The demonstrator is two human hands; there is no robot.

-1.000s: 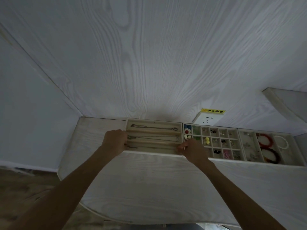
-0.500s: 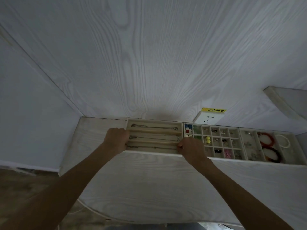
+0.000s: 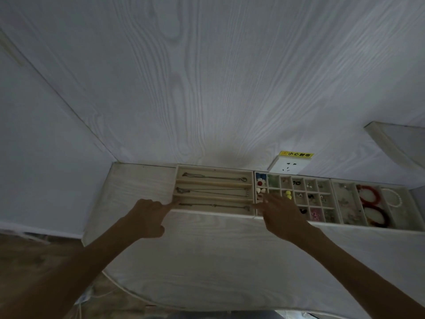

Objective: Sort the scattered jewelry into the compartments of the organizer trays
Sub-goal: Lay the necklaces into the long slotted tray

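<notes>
Three beige organizer trays stand in a row against the wall on a white table. The left tray [image 3: 213, 169] has three long lanes, each with a thin chain necklace [image 3: 213, 177]. The middle grid tray [image 3: 326, 180] holds small earrings and charms. The right tray [image 3: 404, 189] holds red bracelets [image 3: 368, 194] and a white bead bracelet [image 3: 394, 198]. My left hand [image 3: 147, 217] points a finger at the left tray's near left corner. My right hand [image 3: 282, 215] reaches a finger to the near lane's right end. Neither hand holds anything.
A wall socket [image 3: 287, 168] with a yellow label sits just behind the middle tray. A white shelf edge [image 3: 395, 143] juts out at the upper right. The table's curved front edge [image 3: 138, 295] lies near me, with wooden floor at the left.
Both hands have drawn back from the left tray's ends. Their fingers have uncurled, and now only a fingertip of each reaches the tray.
</notes>
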